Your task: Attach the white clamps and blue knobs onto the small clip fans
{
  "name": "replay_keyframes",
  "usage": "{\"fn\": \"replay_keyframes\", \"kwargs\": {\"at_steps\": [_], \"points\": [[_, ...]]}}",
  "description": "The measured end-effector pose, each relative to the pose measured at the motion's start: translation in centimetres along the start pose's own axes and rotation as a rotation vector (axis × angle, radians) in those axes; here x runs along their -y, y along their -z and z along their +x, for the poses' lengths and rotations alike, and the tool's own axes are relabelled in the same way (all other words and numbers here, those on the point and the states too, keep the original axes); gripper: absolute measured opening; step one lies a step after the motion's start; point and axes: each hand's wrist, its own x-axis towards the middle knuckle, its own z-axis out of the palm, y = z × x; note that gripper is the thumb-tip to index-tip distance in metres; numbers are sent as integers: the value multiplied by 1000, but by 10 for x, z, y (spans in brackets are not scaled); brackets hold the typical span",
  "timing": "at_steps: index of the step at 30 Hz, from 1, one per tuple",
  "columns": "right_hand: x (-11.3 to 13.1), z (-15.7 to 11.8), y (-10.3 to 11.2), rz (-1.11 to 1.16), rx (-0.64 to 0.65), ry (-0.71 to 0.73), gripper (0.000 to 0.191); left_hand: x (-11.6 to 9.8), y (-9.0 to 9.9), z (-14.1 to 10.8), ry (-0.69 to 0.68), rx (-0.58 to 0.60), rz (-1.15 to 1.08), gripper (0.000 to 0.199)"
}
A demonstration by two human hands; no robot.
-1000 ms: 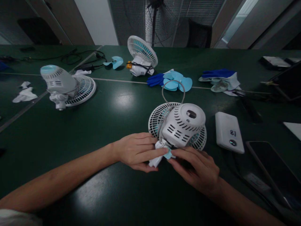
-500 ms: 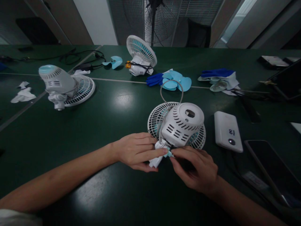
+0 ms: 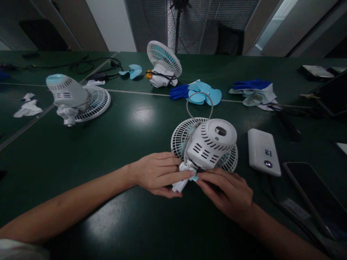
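Observation:
A small white fan lies face down on its round grille, its motor housing upward and a grey cable looping above it. At its near side my left hand is closed around the white base joint, index finger reaching to a small light-blue piece. My right hand pinches that light-blue piece from the right, thumb and fingers close together against the fan. Its exact shape is mostly hidden by the fingertips.
Two more fans stand behind, one left and one at the back. Light-blue fan blades and blue-and-white gloves lie beyond. On the right are a white power bank and a phone.
The fingers of my right hand have straightened and come closer together around the light-blue piece. My left hand stays put. The view has shifted very slightly.

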Motion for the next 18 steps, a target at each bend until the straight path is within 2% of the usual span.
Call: {"fn": "replay_keyframes", "kwargs": {"at_steps": [5, 9, 14, 18], "points": [[2, -1, -3, -8, 0, 16, 6, 0, 0, 1, -7, -16, 0, 55], [0, -3, -1, 77, 22, 50, 8, 1, 0, 0, -13, -20, -5, 56], [-6, -10, 1, 80, 56, 125, 30, 0, 0, 0, -2, -10, -9, 57], [-8, -15, 1, -23, 76, 94, 32, 0, 1, 1, -4, -24, -12, 58]]}}
